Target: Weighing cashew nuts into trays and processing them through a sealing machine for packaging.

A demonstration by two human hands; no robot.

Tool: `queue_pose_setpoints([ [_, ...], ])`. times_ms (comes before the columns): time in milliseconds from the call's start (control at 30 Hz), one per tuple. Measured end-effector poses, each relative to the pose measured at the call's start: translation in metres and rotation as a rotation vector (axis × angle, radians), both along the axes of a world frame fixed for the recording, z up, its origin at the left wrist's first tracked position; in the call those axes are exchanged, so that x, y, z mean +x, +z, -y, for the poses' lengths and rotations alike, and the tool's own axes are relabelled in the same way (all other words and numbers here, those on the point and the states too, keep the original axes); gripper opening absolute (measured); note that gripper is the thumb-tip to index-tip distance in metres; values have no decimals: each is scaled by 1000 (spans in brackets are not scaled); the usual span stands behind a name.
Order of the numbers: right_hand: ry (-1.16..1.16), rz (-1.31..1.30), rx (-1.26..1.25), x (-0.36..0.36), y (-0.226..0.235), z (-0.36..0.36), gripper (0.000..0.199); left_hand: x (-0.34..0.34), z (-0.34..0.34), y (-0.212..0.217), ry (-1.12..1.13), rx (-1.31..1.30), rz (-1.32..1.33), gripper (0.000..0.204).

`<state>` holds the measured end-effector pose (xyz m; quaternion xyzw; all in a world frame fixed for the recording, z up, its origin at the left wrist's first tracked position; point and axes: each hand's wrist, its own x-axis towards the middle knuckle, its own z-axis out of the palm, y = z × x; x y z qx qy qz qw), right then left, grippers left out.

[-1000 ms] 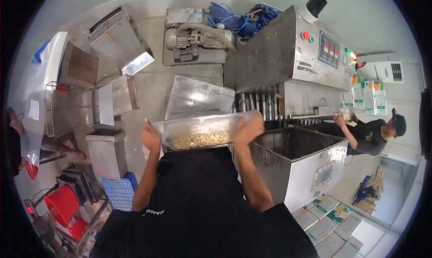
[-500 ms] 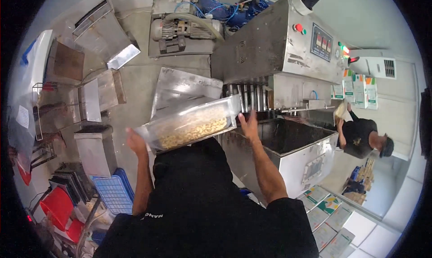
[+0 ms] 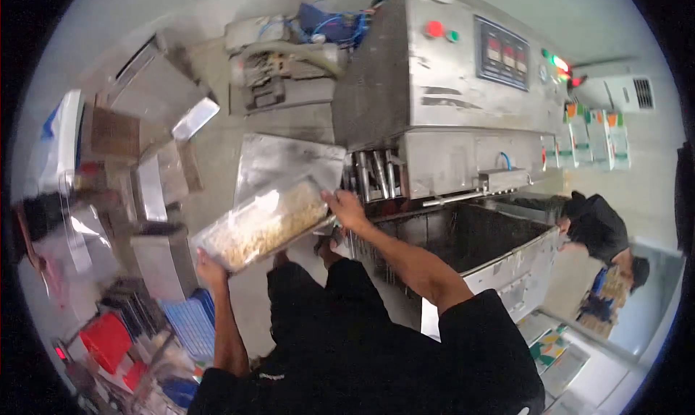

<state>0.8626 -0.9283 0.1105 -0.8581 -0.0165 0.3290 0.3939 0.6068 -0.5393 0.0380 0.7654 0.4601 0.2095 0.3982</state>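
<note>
A long clear plastic bag (image 3: 269, 221) with pale, curved nuts like cashews inside lies tilted between my two hands, its right end higher in the picture. My left hand (image 3: 211, 272) is closed on the lower left end. At the other end my right hand (image 3: 346, 208) grips the upper corner, thumb and fingers round the edge. Blur hides whether a metal tray or mould sits under the bag. Just beyond it is a slanted sheet-metal surface (image 3: 289, 158).
On the right stands a steel machine (image 3: 470, 96) with a control panel, above an open dark tank (image 3: 456, 234). A pump motor (image 3: 286, 71) sits at the back. Metal boxes (image 3: 166, 267), a red bin (image 3: 105, 339) and blue crates (image 3: 190, 321) line the left. A co-worker (image 3: 597, 227) bends at far right.
Both hands have carried the bag left, away from the machine, and tilted it more steeply. My view has shifted, and the co-worker's arms have come down toward the tank's far end.
</note>
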Motion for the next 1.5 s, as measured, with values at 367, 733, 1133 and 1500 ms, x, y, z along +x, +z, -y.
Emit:
queue_pose_setpoints([
  [367, -303, 16, -150, -4, -38, 219, 62, 113, 149, -30, -194, -164, 66, 58],
  [733, -894, 120, -712, 21, -18, 474, 70, 203, 491, -8, -615, -185, 96, 47],
  [1133, -956, 222, -718, 51, -28, 579, 57, 244, 603, -21, -693, -216, -96, 53],
  [1500, -1277, 630, -132, 90, -23, 612, 55, 238, 581, 37, -689, -642, 273, 23],
])
